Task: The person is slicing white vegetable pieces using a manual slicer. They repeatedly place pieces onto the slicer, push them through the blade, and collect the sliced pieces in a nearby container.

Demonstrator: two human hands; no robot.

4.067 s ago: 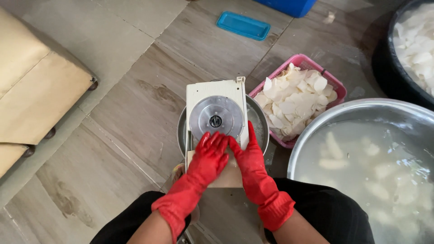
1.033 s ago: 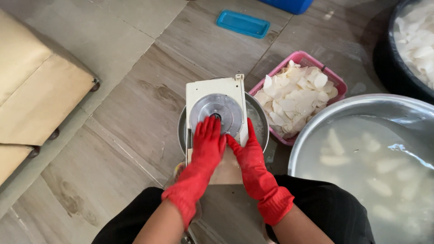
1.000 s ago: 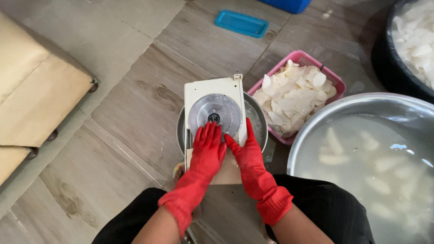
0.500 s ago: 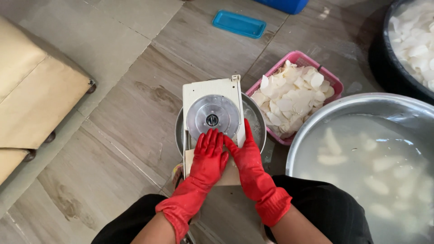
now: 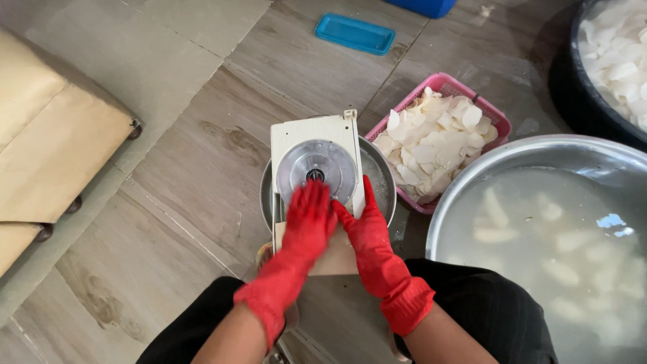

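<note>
Nearest me I see my left hand point(image 5: 309, 219) in its red rubber glove lying palm-down on the cream slicer point(image 5: 315, 165), fingers stretched flat and close together, their tips at the lower edge of the round metal blade disc point(image 5: 315, 168); I cannot tell whether anything sits under the palm. My right hand point(image 5: 367, 232), gloved the same, rests just beside it along the slicer's right edge, fingers extended upward and the thumb reaching over to touch the left glove, so both hands are open and pressed side by side, gripping nothing I can make out. The slicer sits tilted over a small metal bowl point(image 5: 381, 182) on the tiled floor. To the right stands a wide steel basin point(image 5: 539, 152) of cloudy water with pale pieces, farther off a pink basket point(image 5: 485, 111) heaped with white slices, and beyond that a blue lid point(image 5: 355, 34)
</note>
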